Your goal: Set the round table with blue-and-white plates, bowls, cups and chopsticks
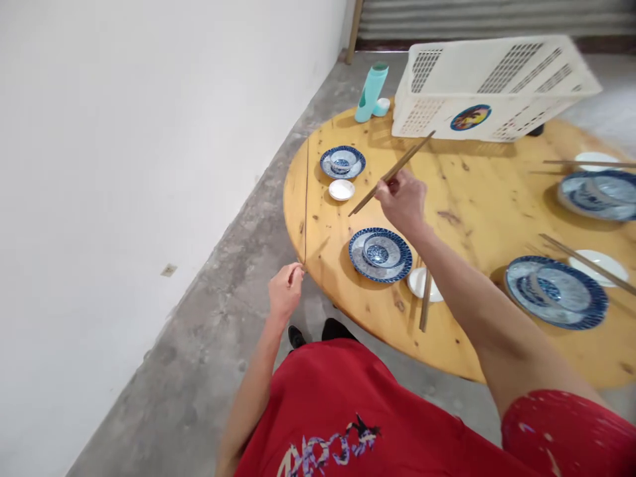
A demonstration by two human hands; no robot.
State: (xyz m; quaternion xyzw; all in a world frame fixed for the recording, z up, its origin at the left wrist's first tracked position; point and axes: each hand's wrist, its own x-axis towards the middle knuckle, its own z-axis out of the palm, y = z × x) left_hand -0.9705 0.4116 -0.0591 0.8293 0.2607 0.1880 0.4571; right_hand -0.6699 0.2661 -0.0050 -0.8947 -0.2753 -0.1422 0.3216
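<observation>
My right hand [403, 202] pinches a pair of wooden chopsticks [415, 150] above the table, their lower tips slanting toward a small white dish [342, 190]. Behind that dish sits a blue-patterned plate [324, 167] with a small bowl [344, 161] on it. Below my right hand, nearer to me, another blue-rimmed plate [358, 264] carries a patterned bowl [380, 252]. Beside it, a second pair of chopsticks [426, 301] rests across a white dish [415, 281]. My left hand [287, 288] is closed by the table's left edge, with nothing visible in its fingers.
The round wooden table [447, 232] holds more settings at right, including a plate [586, 311] and chopsticks [586, 260] over a white dish [599, 265]. A white plastic basket [437, 122] stands at the back, beside a turquoise bottle [370, 96] and its cap [381, 107]. A white wall [149, 132] runs along the left.
</observation>
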